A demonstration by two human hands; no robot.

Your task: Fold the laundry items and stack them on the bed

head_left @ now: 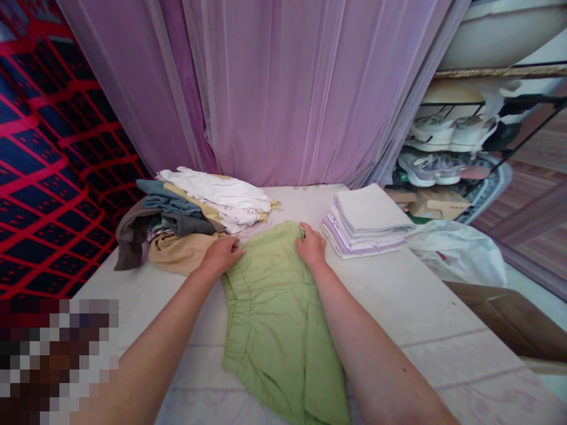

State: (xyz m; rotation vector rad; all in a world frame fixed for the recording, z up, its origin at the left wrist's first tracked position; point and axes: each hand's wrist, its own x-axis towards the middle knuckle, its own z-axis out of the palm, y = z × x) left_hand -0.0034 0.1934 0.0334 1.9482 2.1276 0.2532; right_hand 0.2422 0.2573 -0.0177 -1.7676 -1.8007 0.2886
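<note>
Green shorts [274, 319] with a gathered elastic waistband lie on the pale covered table, the waistband toward the left. My left hand [222, 255] is at their far left edge, its fingers bent and closed on the fabric by the waistband. At the far right edge, my right hand [311, 245] pinches the cloth between thumb and fingers. Just beyond my left hand sits a loose heap of clothes, with a white garment [217, 192] on top and a tan garment [181, 251] below. Right of my right hand is a stack of folded cloths [370, 215], white and lilac.
Purple curtains [274, 88] hang behind the table [385, 313]. A red and dark checked cloth [53, 165] hangs at the left. On the right are a rack with shoes [443, 133], a plastic bag [460, 251] and a cardboard box [509, 319] beside the table edge.
</note>
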